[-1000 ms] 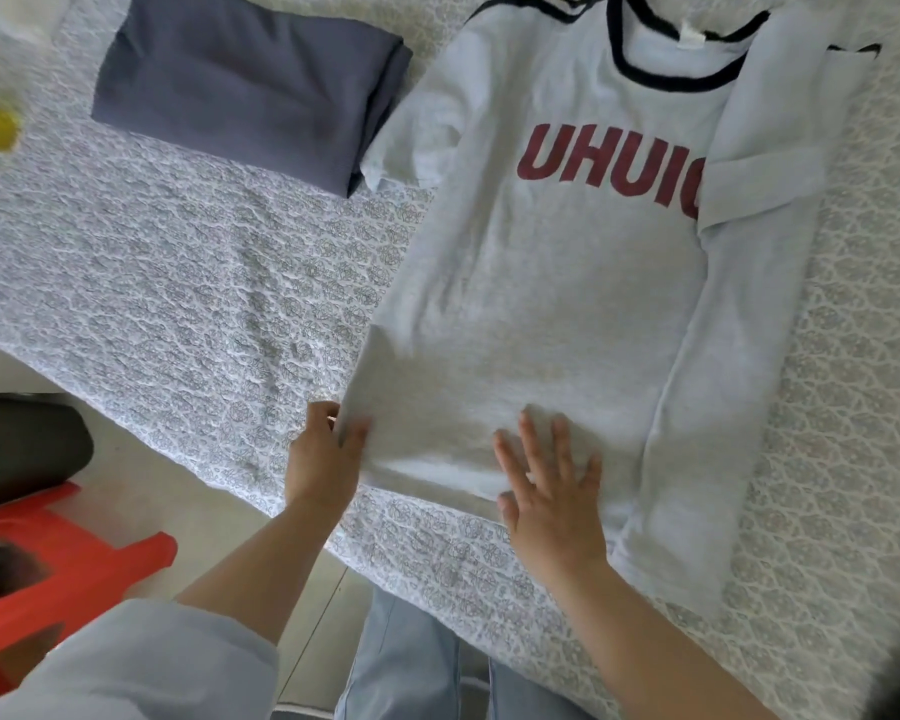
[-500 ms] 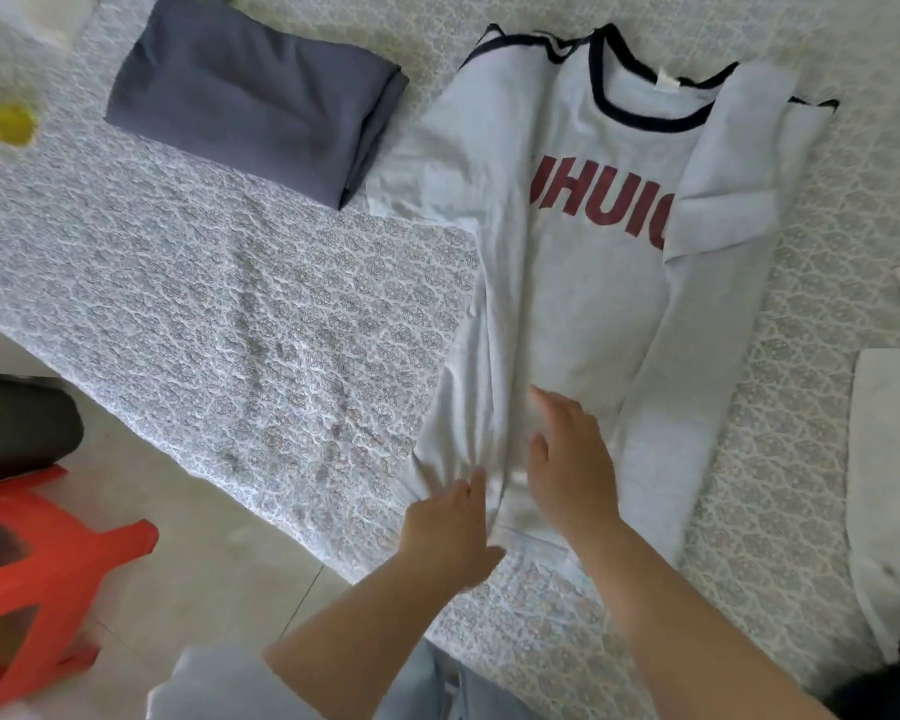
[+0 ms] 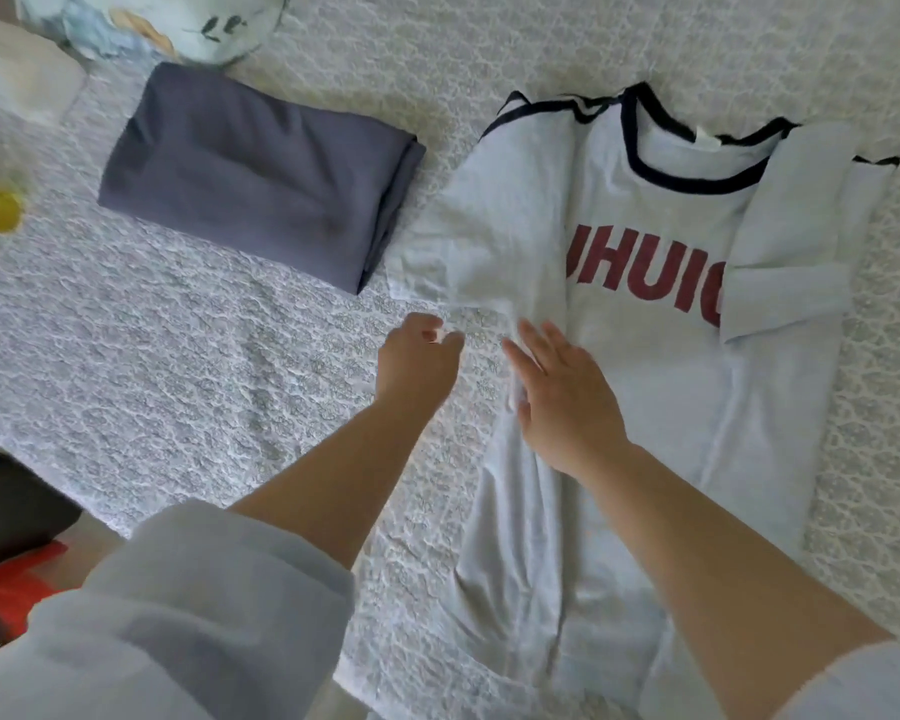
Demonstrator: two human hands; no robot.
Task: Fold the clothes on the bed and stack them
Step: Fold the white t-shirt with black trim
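The grey T-shirt (image 3: 645, 387) lies right of centre on the bedspread (image 3: 204, 366), long axis from collar at top to hem at bottom. Right hand (image 3: 562, 392) rests flat, fingers straight, on its left fold. Left hand (image 3: 417, 356), fingers curled, appears empty, nearer the unfolded left sleeve (image 3: 437, 252) above it. A folded dark garment (image 3: 250, 174) sits upper left.

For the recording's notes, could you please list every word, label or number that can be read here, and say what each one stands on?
"UHUIC", dark red capitals across the chest of the grey T-shirt; the first letter is partly creased under and the last is cut off by the folded-in sleeve, so the full word cannot be told.
The white neck tag inside the collar: too small to read.
The folded dark grey garment shows no text.
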